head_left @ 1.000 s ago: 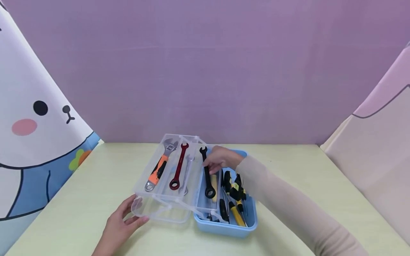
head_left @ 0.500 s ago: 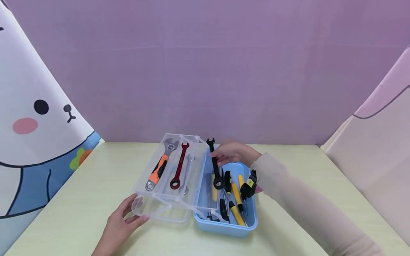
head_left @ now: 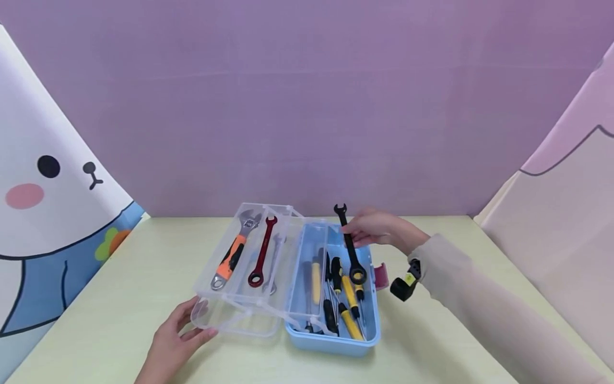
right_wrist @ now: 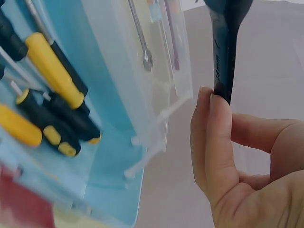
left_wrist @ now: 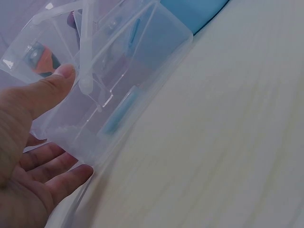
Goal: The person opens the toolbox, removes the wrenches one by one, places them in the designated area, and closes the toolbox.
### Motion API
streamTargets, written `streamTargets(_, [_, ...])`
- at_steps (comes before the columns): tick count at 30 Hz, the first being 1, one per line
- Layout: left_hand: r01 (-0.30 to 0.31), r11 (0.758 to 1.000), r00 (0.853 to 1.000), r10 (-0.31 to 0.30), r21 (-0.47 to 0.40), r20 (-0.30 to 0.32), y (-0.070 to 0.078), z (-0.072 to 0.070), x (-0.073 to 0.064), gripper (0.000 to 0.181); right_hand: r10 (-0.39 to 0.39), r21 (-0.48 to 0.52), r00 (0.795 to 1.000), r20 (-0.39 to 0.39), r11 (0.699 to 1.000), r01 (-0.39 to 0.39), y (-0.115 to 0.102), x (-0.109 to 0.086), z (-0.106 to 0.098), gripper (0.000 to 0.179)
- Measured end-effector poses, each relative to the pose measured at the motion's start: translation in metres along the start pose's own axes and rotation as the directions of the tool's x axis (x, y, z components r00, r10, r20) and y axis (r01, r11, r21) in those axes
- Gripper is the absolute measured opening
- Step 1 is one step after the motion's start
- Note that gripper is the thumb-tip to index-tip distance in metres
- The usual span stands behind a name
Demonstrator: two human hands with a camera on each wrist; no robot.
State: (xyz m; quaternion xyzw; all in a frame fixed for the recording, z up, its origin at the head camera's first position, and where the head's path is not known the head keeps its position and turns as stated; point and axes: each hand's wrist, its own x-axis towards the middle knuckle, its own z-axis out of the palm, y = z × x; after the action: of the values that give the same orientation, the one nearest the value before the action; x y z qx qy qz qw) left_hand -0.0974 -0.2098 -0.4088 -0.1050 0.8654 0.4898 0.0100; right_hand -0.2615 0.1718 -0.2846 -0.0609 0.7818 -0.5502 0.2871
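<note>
Head view: 1 black wrench [head_left: 352, 249] in right hand [head_left: 380, 229] over toolbox [head_left: 331, 345]

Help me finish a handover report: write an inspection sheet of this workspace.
Surface: pale table, faintly grained.
Job's things: black wrench held over the blue box; red wrench and orange-handled wrench in the clear tray.
Clutter: yellow-and-black screwdrivers jumbled in the box.
Hands: left hand touches the clear plastic piece below the tray; right hand pinches the black wrench.
Cables: nothing seen.
Surroundings: purple backdrop; cartoon-printed cloth at left.
</note>
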Motion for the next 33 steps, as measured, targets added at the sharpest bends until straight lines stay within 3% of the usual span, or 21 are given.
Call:
streamTargets(5, [-0.022,1.000,1.000,0.022,-0.011,-0.012,0.000,0.001,-0.001,0.084,-0.003,0.011,1.000,-0.014,1.000,0.003,0.011,-0.010,-0.017,0.012])
streamTargets(14, [-0.024,1.000,0.999,0.024,-0.003,-0.025,0.000,0.001,-0.004,0.082,-0.003,-0.010,0.998,-0.055,1.000,0.002,0.029,-0.025,-0.039,0.021])
streamTargets(17, [-0.031,1.000,0.999,0.031,-0.003,-0.031,0.000,0.002,-0.005,0.081,-0.003,-0.013,0.998,-0.065,1.000,0.002,0.034,-0.029,-0.044,0.022])
streamTargets(24, [0.023,1.000,1.000,-0.023,-0.002,-0.010,0.005,0.002,-0.008,0.087,0.020,0.027,0.997,-0.075,0.999,-0.018,0.046,-0.036,-0.055,0.015])
streamTargets(33, [-0.001,1.000,1.000,0.001,-0.004,-0.015,0.005,0.002,-0.007,0.085,0.029,0.066,0.998,-0.055,0.997,-0.025,0.067,-0.043,-0.067,0.011])
